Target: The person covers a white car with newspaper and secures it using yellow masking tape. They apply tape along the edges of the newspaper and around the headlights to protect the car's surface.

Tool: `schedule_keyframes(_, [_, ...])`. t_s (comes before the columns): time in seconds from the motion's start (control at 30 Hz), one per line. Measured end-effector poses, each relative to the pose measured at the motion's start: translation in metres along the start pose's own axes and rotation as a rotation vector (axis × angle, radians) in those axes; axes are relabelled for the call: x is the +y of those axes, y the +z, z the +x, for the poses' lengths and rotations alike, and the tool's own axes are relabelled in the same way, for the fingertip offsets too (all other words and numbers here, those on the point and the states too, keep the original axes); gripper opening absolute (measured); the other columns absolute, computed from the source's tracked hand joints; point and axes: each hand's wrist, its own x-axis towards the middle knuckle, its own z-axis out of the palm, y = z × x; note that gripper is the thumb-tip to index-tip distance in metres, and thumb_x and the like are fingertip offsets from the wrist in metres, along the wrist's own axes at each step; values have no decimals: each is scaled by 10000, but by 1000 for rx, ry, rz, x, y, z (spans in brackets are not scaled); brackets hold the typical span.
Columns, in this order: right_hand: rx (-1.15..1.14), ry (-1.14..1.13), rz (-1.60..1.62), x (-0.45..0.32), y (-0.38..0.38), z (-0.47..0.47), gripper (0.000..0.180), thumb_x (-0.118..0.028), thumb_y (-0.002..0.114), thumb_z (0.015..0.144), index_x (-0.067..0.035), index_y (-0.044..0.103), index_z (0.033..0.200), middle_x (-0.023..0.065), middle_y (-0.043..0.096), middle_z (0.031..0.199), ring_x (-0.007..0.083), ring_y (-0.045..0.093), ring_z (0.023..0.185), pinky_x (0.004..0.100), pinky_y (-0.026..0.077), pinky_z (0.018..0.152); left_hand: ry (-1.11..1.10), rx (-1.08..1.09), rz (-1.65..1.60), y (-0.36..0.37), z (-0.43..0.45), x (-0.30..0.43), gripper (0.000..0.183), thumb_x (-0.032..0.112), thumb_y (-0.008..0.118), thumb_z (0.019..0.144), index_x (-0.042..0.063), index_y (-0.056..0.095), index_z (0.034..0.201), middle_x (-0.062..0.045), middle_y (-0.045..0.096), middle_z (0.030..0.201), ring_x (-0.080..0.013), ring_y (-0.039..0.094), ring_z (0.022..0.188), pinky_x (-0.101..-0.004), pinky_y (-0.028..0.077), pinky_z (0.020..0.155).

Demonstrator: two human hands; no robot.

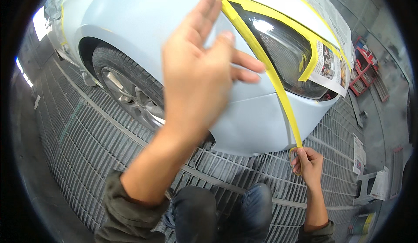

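My left hand is raised in front of the car's light blue-grey front fender, somewhat blurred, its fingers apart. Its upper fingertips appear at the top corner of the headlight; whether they press there cannot be told. Yellow masking tape borders the headlight. From that corner a strip runs down the fender-side edge and past the bumper. Low on the right, my right hand grips the tape roll, with the strip stretched taut up from it. Newspaper covers part of the headlight's far end.
The front wheel stands at left on a metal floor grating. My knees are below the bumper. At right are a red rack, a grey step stool with paper on it, and cans.
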Motion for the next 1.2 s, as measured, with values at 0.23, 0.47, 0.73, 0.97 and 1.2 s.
schedule_keyframes(0.23, [2,-11,-14,2,-6,0,292,-218,602,1067,36,737,1021,63,672,663,84,590,478,211,429,430,-238,55,-392,30,-33,4,789,3,414,986,-123,-95,1575,-317,166,1663,-332,753,1010,-246,645,540])
schedule_keyframes(0.47, [6,-26,-25,1,-4,0,295,-221,598,1068,32,740,1011,58,670,659,79,583,476,209,425,430,-327,14,-238,30,-51,-3,851,-13,485,990,-46,-92,1614,-232,330,1594,-192,729,892,-222,585,532])
schedule_keyframes(0.73, [15,-15,-16,1,-1,1,297,-221,598,1069,35,739,1013,64,670,662,86,589,478,208,432,438,-413,-132,-401,31,-34,5,932,34,522,1019,-48,-220,1577,-134,709,939,-78,557,550,-223,436,433])
schedule_keyframes(0.97, [23,-33,-38,0,-4,0,313,-242,606,1068,40,726,1004,79,666,653,106,581,468,226,447,447,-405,-144,-536,32,-27,6,962,37,508,1028,9,-291,1563,-175,733,1026,-88,539,474,-230,453,440])
schedule_keyframes(1.2, [16,-45,-14,8,-3,3,310,-233,611,1065,48,732,1014,77,668,659,99,589,475,217,457,448,-407,-77,-425,55,-48,-5,953,51,519,1025,19,-251,1586,-161,745,1033,-86,570,509,-237,482,466])
